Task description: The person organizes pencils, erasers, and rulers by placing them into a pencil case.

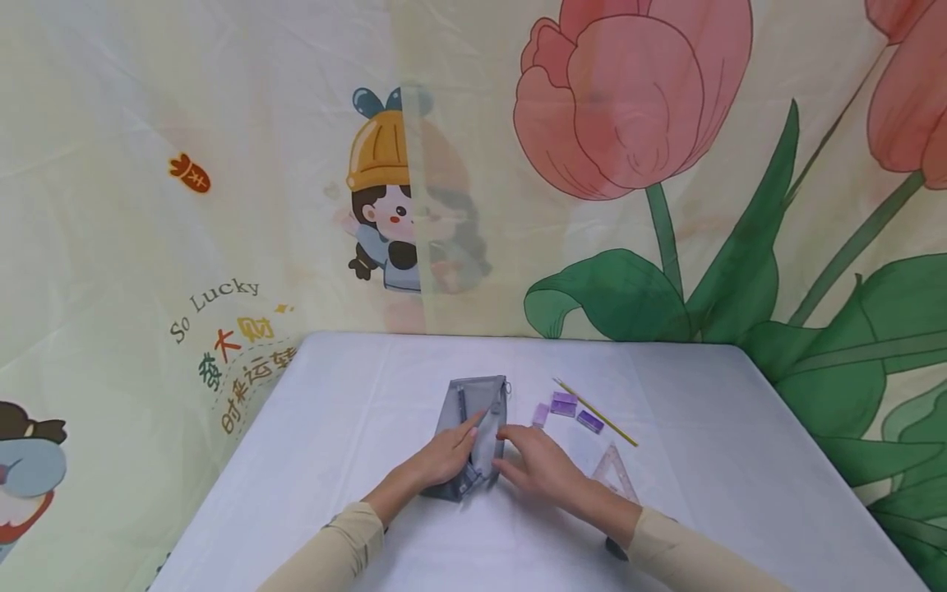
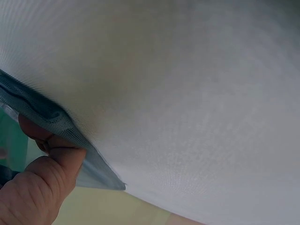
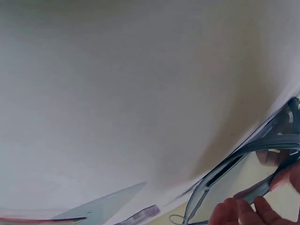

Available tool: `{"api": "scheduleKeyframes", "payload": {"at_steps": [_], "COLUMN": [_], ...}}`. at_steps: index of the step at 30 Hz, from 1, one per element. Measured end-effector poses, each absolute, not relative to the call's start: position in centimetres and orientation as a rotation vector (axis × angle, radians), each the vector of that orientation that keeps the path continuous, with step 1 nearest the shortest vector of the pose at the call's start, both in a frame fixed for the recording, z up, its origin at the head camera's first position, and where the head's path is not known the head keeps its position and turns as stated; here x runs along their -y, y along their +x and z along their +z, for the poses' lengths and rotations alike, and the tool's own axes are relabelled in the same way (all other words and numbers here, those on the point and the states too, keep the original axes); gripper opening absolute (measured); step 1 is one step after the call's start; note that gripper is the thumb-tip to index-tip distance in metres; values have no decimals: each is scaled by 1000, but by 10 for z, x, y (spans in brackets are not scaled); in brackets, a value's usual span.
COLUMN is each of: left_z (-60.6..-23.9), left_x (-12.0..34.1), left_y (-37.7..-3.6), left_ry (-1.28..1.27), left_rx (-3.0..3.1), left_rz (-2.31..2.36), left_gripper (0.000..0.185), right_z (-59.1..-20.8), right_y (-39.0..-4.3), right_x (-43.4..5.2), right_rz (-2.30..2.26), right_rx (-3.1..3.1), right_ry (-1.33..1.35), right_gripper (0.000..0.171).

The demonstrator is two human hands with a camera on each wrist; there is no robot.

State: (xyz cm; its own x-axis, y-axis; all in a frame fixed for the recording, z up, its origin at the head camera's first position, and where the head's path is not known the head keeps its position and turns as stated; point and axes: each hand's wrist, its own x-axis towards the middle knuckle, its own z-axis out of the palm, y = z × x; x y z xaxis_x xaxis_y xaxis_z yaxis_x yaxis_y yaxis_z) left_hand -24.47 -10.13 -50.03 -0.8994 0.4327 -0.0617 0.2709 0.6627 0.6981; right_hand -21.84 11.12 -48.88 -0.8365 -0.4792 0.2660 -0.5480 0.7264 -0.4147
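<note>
The wrist views are mostly blurred white tabletop (image 1: 355,411). Both hands sit on the grey mesh pouch (image 1: 473,411) at its middle: the left hand (image 1: 444,460) presses the pouch with its fingers pinching an edge, the right hand (image 1: 536,464) pinches its near rim. Right of the pouch lie purple erasers (image 1: 564,403), a pencil (image 1: 595,413) and a set square (image 1: 612,475), partly hidden by the wrist

yellow pencil (image 1: 595,412); purple erasers (image 1: 564,403); clear set square (image 1: 614,474); white table (image 1: 333,460)
</note>
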Motion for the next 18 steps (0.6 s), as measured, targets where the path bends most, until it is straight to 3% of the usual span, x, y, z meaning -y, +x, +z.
{"api": "scheduleKeyframes", "payload": {"at_steps": [8,18], "left_z": [-500,-499], "left_x": [99,98], "left_y": [-245,-243], "left_ry": [556,541], "left_rx": [-2660,-2682], "left_rz": [1051,1023], "left_gripper": [50,50], "right_z": [-492,-498], "right_y": [-215,-217], "right_x": [-136,-163], "right_rz": [418,280], "right_rx": [2710,2742], "right_ry": [950,837], "right_gripper": [79,93]}}
